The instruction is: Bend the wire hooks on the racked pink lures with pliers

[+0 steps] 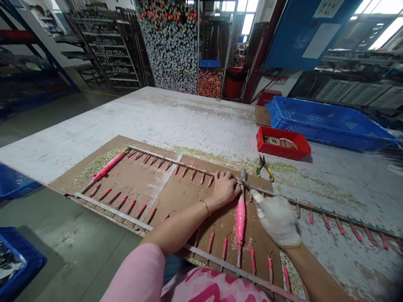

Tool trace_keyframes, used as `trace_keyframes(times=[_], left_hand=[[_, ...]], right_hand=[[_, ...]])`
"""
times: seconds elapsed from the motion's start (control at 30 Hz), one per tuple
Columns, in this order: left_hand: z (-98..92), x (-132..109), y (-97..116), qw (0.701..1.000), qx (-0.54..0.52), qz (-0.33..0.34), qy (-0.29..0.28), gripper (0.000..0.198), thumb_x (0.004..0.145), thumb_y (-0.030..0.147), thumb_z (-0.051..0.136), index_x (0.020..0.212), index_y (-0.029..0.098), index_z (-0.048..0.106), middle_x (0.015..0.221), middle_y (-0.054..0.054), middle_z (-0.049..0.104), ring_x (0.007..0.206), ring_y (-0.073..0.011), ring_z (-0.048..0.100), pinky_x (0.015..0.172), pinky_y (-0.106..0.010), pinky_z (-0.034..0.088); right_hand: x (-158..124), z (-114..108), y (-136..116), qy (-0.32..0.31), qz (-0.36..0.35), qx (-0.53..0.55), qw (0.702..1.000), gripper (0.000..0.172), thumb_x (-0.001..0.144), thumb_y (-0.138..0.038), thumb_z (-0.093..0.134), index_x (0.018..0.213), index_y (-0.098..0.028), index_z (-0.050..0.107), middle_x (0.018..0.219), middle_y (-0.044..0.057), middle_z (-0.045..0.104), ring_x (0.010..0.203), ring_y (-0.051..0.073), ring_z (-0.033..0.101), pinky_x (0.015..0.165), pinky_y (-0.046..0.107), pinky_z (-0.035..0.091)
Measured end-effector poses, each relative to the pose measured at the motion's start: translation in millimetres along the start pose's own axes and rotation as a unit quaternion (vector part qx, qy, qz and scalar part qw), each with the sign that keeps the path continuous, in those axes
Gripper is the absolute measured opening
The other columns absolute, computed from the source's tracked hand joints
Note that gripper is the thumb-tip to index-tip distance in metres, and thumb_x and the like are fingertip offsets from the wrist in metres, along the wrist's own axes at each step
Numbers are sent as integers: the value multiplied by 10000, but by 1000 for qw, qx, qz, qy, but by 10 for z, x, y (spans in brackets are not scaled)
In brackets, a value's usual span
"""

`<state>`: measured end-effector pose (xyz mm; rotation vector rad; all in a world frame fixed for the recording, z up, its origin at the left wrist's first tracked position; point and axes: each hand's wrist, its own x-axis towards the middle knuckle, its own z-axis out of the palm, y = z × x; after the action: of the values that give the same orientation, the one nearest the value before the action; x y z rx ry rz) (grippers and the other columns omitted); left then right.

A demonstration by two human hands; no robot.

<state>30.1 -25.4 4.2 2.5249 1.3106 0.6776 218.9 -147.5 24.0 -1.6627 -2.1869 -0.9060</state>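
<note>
My bare left hand [225, 188] is closed over the far bar [171, 159] of a long frame, its fingertips beside the top of a large pink-coated spindle-shaped piece [240, 220]. A white glove covers my right hand [278, 218], which is closed on a thin metal tool [248, 185]. The tool reaches the bar close to my left fingers, where a grey cylindrical end [243, 174] shows; it resembles a small hammer. Small pink pieces with wire hooks [153, 214] line both bars. Another large pink piece [108, 165] spans the frame's left end.
Brown cardboard [185, 201] lies under the frame, with pale flakes scattered around. Yellow-handled pliers [264, 168], a red bin [283, 144] and a blue crate [327, 123] are at the right. A near bar [220, 262] runs along the table edge by my body.
</note>
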Motion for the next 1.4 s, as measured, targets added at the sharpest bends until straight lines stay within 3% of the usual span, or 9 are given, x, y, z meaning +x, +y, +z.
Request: trace_keyframes(times=[0.2, 0.37, 0.5, 0.67, 0.8, 0.97, 1.1, 1.27, 1.4], left_hand=[[-10, -4, 14, 1000, 0, 4, -4, 256, 985, 346, 604, 887, 209, 797, 1105, -68, 709, 1118, -248, 556, 1116, -495, 323], [2, -11, 11, 1000, 4, 0, -5, 264, 1001, 336, 577, 904, 208, 787, 1101, -71, 706, 1112, -248, 564, 1126, -496, 319], [33, -16, -1, 1000, 13, 7, -7, 257, 1004, 333, 576, 919, 206, 782, 1093, -74, 701, 1110, -247, 566, 1138, -495, 314], [81, -21, -20, 1000, 17, 8, 3, 302, 1035, 351, 542, 916, 205, 778, 1087, -69, 701, 1128, -248, 567, 1173, -516, 287], [101, -23, -24, 1000, 16, 9, 4, 339, 1057, 369, 512, 920, 208, 778, 1093, -68, 706, 1139, -247, 569, 1182, -514, 284], [116, -34, -21, 1000, 22, 8, 8, 348, 1067, 372, 498, 936, 203, 772, 1104, -70, 702, 1137, -244, 568, 1195, -510, 274], [119, -45, -15, 999, 29, 12, 8, 353, 1072, 373, 488, 947, 200, 769, 1115, -70, 702, 1151, -247, 562, 1200, -509, 270], [92, -66, -5, 999, 38, 16, -4, 344, 1079, 363, 474, 977, 188, 752, 1153, -75, 693, 1161, -253, 560, 1199, -527, 266], [83, -77, 5, 999, 44, 23, -13, 354, 1085, 361, 455, 976, 184, 741, 1167, -80, 685, 1164, -256, 554, 1194, -531, 269]], right_hand=[[-30, 13, 1, 32, 59, -18, 998, 393, 935, -245, 626, 1318, -233, 714, 711, 34, 625, 709, 192, 512, 721, 366, 311], [-8, 29, -4, -48, 0, 1, 999, 420, 918, -222, 626, 1330, -229, 708, 620, 8, 554, 653, 190, 473, 671, 365, 272], [-7, 37, -1, 48, 70, -3, 996, 360, 964, -276, 610, 1300, -223, 725, 696, 38, 607, 727, 198, 522, 710, 351, 311], [-31, 62, 6, -31, 4, 14, 999, 393, 944, -233, 594, 1317, -212, 716, 637, 17, 558, 666, 191, 474, 684, 356, 285], [-47, 68, 25, 48, 53, 8, 997, 379, 957, -255, 593, 1314, -209, 716, 717, 41, 611, 740, 198, 522, 740, 353, 332], [-27, 61, 38, -46, 2, 15, 999, 433, 915, -212, 604, 1337, -215, 698, 657, 20, 573, 678, 191, 471, 684, 362, 286], [-51, 75, 30, 54, 54, 16, 997, 375, 948, -244, 619, 1311, -229, 710, 718, 32, 609, 749, 200, 515, 721, 350, 313], [-63, 106, 24, -24, 6, 16, 1000, 397, 948, -220, 579, 1328, -216, 697, 664, 12, 567, 682, 190, 474, 691, 349, 295], [-66, 99, 53, 54, 67, 33, 996, 406, 952, -239, 559, 1335, -193, 687, 755, 47, 626, 752, 196, 533, 748, 341, 350]])
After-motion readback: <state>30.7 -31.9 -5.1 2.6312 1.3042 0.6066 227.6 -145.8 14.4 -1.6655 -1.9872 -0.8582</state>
